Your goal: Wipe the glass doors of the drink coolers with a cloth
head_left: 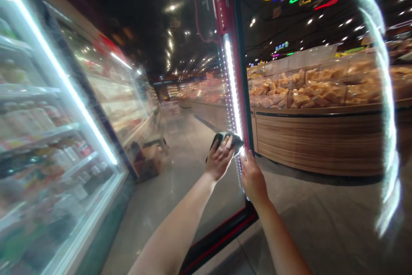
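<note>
A glass door (pixel 206 206) with a dark red frame stands open in front of me, a bright light strip (pixel 232 82) running up its edge. My left hand (pixel 220 159) presses a dark cloth (pixel 236 141) against the glass beside that strip, fingers bent over it. Close by on the right, my right hand (pixel 254 178) grips the door frame (pixel 245 116) just below the cloth's height. Its fingertips are partly hidden behind the frame's edge.
At left, a lit refrigerated cabinet (pixel 64 131) holds several rows of bottles and packs. A cardboard box (pixel 151 159) sits on the floor beyond it. To the right curves a wood-panelled counter (pixel 315 137) heaped with wrapped goods (pixel 322 88). Motion blurs the edges.
</note>
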Motion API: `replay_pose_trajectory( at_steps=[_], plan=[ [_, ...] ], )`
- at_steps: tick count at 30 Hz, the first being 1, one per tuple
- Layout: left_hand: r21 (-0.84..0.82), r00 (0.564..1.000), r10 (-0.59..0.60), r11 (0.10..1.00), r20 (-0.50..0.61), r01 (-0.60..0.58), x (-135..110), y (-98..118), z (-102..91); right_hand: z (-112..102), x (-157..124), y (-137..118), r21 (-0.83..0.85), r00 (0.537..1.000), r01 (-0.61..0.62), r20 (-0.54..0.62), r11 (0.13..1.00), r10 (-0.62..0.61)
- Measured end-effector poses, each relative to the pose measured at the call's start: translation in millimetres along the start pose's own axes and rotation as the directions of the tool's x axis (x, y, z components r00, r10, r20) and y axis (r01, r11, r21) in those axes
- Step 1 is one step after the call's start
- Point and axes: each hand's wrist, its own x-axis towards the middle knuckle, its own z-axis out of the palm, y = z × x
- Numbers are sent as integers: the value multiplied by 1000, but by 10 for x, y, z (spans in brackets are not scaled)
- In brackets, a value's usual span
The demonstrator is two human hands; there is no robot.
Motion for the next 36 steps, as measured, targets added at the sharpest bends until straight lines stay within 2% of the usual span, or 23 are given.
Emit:
replay_pose_trajectory(
  at_steps=[4, 6, 8, 10, 13, 15, 18, 22, 24, 26, 29, 31, 34, 36],
  plan=[
    [5, 993, 114, 993, 38, -114, -521, 306, 146, 6, -40, -12, -4, 1000, 17, -4, 1000, -17],
    [-9, 978, 205, 979, 41, -205, -696, 314, 119, 13, -57, -8, -8, 1000, 4, -26, 1000, -4],
    [-15, 966, 253, 968, 49, -252, -737, 196, 14, 24, -71, -3, -5, 999, -5, -46, 1000, 5],
    [6, 979, 196, 981, 56, -196, -650, -10, -151, 39, -81, -2, 5, 998, -11, -57, 1000, 12],
    [53, 1000, 3, 999, 27, -5, -435, -317, -406, 68, -92, -9, 37, 998, -2, -55, 999, 4],
    [69, 998, -62, 996, -2, 62, -382, -406, -500, 93, -103, -20, 61, 999, 16, -48, 998, -13],
    [82, 1000, -26, 996, 0, 26, -572, -292, -480, 130, -129, -54, 78, 998, 65, -9, 995, -64],
    [48, 983, 168, 984, 70, -172, -1035, 31, -344, 165, -176, -125, 72, 993, 109, 41, 991, -113],
    [33, 973, 215, 975, 87, -218, -1140, 78, -335, 177, -195, -157, 68, 993, 105, 41, 992, -108],
    [53, 984, 158, 985, 88, -163, -1123, 6, -394, 190, -209, -179, 66, 994, 101, 29, 993, -103],
    [113, 996, -65, 992, 59, 58, -1043, -198, -575, 213, -228, -203, 71, 996, 93, 4, 993, -94],
    [142, 975, -219, 966, 22, 214, -1090, -261, -686, 227, -243, -219, 72, 996, 88, -10, 993, -88],
    [165, 942, -336, 928, -17, 334, -1324, -126, -723, 247, -262, -248, 79, 994, 105, -1, 991, -106],
    [165, 952, -305, 939, -10, 302, -1453, 57, -650, 260, -265, -279, 89, 992, 126, 13, 988, -127]
  ],
)
